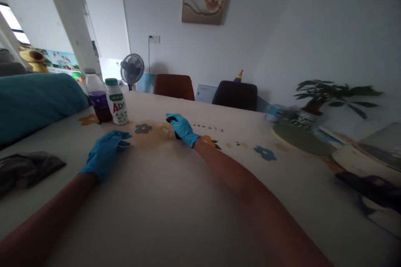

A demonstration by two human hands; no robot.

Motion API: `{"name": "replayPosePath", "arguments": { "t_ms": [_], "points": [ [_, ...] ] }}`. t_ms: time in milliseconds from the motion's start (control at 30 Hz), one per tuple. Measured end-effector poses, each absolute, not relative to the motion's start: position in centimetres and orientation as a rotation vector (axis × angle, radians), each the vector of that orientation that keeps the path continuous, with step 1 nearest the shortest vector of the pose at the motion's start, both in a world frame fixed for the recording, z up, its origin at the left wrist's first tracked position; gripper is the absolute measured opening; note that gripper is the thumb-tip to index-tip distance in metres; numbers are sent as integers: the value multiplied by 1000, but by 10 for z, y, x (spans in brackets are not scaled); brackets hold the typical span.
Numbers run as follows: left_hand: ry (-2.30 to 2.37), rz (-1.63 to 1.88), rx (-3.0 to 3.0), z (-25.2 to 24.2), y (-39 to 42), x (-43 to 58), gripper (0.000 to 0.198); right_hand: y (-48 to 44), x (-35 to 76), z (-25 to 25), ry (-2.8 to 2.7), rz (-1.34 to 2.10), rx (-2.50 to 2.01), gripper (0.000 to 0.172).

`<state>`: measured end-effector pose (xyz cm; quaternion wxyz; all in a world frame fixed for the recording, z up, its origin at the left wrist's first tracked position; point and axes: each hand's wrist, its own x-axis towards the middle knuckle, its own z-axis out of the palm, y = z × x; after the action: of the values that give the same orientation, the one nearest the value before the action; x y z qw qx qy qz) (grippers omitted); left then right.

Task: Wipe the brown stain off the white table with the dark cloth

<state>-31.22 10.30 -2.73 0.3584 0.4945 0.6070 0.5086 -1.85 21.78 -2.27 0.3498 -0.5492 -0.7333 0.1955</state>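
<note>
A blue glove covers my left hand [106, 153], which is over the left part of the table [175, 217], fingers apart and nothing in them. My right hand [182, 128], also gloved in blue, is closed round a dark object [171, 119] whose full shape is hidden. Beside and below that object a pale, blurred patch shows on the table by a brownish wet-looking area [150, 138]. A white bottle with a green cap [117, 102] and a clear bottle with a purple label [98, 96] stand beyond my left hand.
A grey cloth [28, 171] lies at the left. At the right are a potted plant [303, 119] on a green mat [297, 139], a container [275, 113] and a pale bulky item [360, 160]. Two chairs [173, 85] stand behind the table, with a fan [132, 69] farther left.
</note>
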Motion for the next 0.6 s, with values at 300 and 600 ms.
{"name": "replayPosePath", "arguments": {
  "t_ms": [300, 600],
  "points": [
    [1535, 1318, 1249, -23, 104, -311, 45, 107, 192, -12, -1486, 285, -1754, 38],
    [1554, 1286, 1218, -25, 105, -314, 38, 44, 263, -26, -1360, 58, -2040, 41]
  ]
}}
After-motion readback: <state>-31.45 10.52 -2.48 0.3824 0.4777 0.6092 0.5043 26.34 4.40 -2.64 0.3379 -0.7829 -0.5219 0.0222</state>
